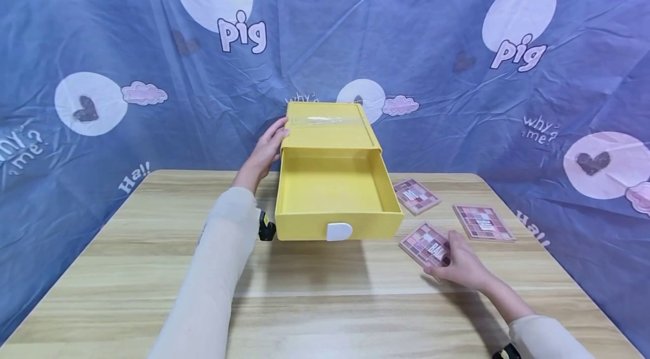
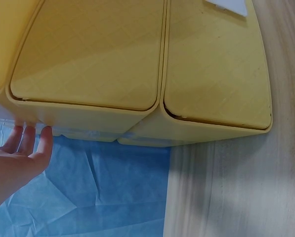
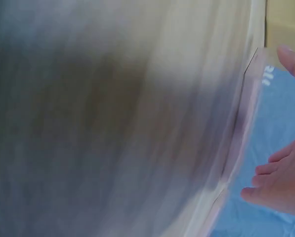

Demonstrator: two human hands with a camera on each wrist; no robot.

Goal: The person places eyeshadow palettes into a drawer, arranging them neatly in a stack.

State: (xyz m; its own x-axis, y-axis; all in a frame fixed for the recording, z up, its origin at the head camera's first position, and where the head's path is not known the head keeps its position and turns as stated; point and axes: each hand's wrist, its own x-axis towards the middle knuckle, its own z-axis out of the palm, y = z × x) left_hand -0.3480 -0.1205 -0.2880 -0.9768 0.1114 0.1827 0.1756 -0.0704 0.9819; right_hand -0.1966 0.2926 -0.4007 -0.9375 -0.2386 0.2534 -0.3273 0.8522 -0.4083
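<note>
A yellow drawer unit stands at the back of the table, with clear tape across its top. Its top drawer is pulled out toward me and has a white tab handle. My left hand rests against the unit's left side near the top; the left wrist view shows its fingers extended at the yellow edge. On the right, my right hand reaches over a pink makeup palette, thumb and fingers spread at its sides. The right wrist view, partly blurred, shows the palette lying on the tabletop.
Two more makeup palettes lie on the table: one palette beside the unit, another palette farther right. The wood-grain table meets a blue printed cloth behind and at both sides.
</note>
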